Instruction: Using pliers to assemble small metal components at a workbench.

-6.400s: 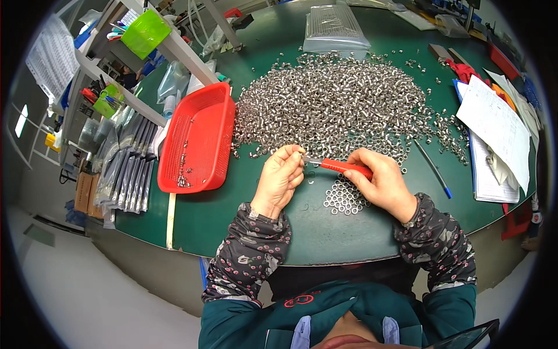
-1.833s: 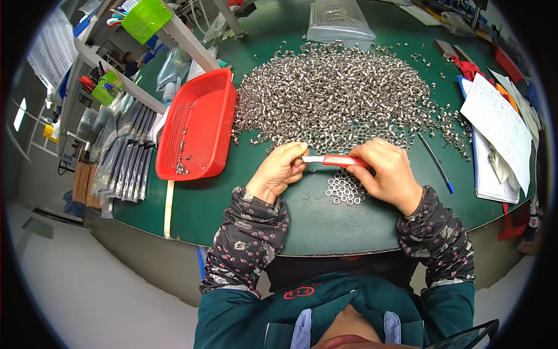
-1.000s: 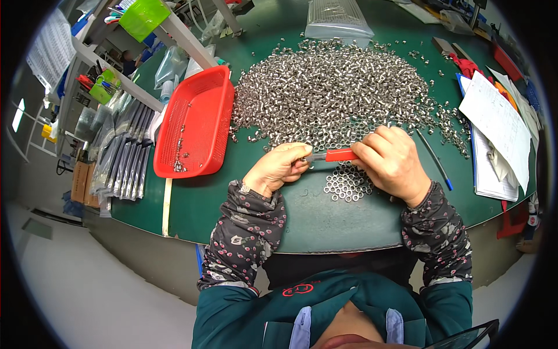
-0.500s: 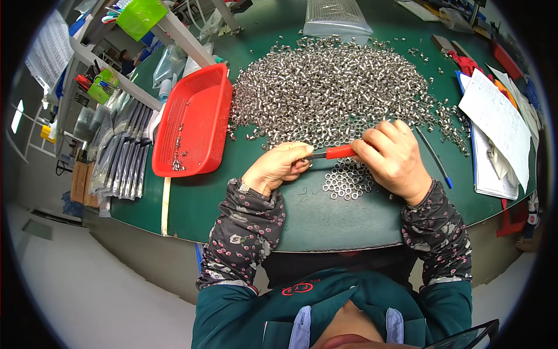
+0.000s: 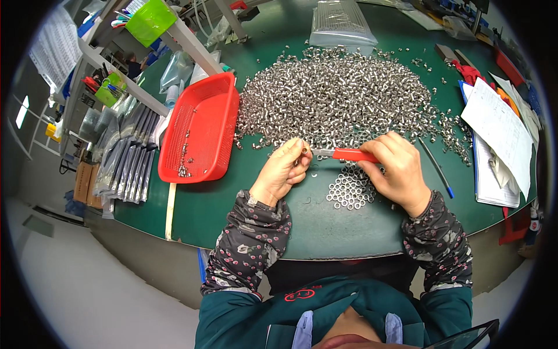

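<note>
My left hand (image 5: 281, 173) pinches a small metal ring (image 5: 304, 150) between thumb and fingertips, its round opening showing. My right hand (image 5: 400, 173) is closed around the red handle of a utility knife (image 5: 353, 155). The knife's flat grey blade points left and reaches close to the ring; whether it touches is too small to tell. Below the knife, between my hands, lies a flat cluster of metal rings (image 5: 351, 191) standing on end. Just beyond my hands spreads a large heap of small metal rings (image 5: 334, 99) on the green table (image 5: 331, 235).
Left of the heap stands a red perforated basket (image 5: 200, 125) with a few metal pieces inside. A blue-tipped pen (image 5: 437, 168) and papers (image 5: 501, 131) lie to the right. Bagged parts (image 5: 343, 23) lie behind the heap; wrapped bundles (image 5: 125, 168) sit far left.
The knife blade has drawn back to the right, away from my left fingers. My left hand has turned, so the ring's opening now shows. The whole view has shifted slightly.
</note>
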Available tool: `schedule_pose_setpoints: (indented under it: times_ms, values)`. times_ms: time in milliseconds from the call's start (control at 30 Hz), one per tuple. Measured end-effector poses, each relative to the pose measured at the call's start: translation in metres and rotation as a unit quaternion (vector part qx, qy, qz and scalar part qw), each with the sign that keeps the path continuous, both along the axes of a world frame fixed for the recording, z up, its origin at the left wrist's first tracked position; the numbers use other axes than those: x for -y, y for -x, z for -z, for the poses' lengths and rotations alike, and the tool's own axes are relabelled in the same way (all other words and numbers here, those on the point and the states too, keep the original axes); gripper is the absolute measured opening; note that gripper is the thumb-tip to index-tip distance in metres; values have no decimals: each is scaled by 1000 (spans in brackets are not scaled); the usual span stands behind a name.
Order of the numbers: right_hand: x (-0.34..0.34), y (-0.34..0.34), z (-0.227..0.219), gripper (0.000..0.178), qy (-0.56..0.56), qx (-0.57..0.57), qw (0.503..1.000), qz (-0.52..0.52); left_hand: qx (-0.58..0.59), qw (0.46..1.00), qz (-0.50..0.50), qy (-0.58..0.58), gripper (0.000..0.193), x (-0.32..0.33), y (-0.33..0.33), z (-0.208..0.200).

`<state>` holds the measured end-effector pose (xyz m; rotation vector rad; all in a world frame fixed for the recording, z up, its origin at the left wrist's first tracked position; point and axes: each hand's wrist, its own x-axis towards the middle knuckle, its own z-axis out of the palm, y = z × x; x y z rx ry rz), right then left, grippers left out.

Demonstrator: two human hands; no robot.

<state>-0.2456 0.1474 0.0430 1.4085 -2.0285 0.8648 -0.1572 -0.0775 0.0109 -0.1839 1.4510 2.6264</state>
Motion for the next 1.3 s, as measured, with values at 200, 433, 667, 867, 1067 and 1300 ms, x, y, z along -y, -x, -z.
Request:
schedule_pose_setpoints:
  times_ms: [200,433,667,867,1067,1300]
  values:
    - [2,-4,8,18,23,188,982,-17,-45,996,-53,-51,11,-1,1,5]
    - [3,-5,10,18,17,294,955,-24,-88,994,-17,-61,10,1,3,9]
    - [5,-5,16,20,14,378,925,-30,-93,994,-20,-59,11,-2,2,11]
    - [5,-5,16,20,11,389,920,-43,-96,993,-45,-44,11,-2,2,13]
    - [6,-6,15,18,12,299,954,-29,-88,993,-58,-52,12,-3,1,15]
    - [7,-6,15,18,36,178,983,-23,-63,994,-76,-42,13,-7,1,11]
